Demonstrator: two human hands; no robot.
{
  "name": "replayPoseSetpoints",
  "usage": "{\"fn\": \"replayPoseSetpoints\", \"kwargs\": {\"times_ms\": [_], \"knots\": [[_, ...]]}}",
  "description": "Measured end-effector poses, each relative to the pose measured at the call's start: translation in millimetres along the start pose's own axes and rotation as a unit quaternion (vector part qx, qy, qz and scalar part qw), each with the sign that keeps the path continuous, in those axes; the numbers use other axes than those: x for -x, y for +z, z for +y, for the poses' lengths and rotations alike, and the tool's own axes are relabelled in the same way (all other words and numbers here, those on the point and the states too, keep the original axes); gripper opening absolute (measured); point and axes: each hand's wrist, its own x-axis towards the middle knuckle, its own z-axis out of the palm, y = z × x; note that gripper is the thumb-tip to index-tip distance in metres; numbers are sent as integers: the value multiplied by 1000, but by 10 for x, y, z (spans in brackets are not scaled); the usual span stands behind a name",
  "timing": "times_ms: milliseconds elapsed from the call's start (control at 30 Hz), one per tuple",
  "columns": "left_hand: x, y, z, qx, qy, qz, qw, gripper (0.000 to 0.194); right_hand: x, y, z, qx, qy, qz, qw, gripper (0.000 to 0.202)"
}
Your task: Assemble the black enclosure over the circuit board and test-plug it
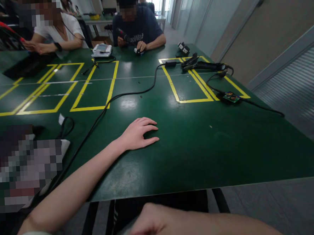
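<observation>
My left hand (pixel 140 133) lies flat on the green table (pixel 191 154), palm down, with its fingers spread and nothing in it. A black cable (pixel 123 94) runs across the table beyond and to the left of that hand. At the bottom of the view, my right hand (pixel 155 222) is near my body, below the table's front edge. Its fingers look curled, but their tips are cut off by the frame, so whatever they hold cannot be made out.
Blurred flat items (pixel 65 146) lie at the left. Yellow tape (pixel 195 101) marks rectangles. A small circuit board (pixel 231 97) and black cabled tools (pixel 204 65) are at the right. Across the table, a person in a dark shirt (pixel 151 29) handles a small device; another wears white (pixel 70 32).
</observation>
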Motion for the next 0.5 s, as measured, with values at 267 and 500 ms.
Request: {"fn": "replayPoseSetpoints", "kwargs": {"times_ms": [267, 500], "knots": [[-4, -13, 15, 6, -3, -5, 1000, 32, 1735, -1659, -804, 438, -44, 618, 652, 20], [5, 0, -2, 5, -3, 0, 1000, 31, 2270, -2821, -795, 497, 232, 723, 420, 19]]}}
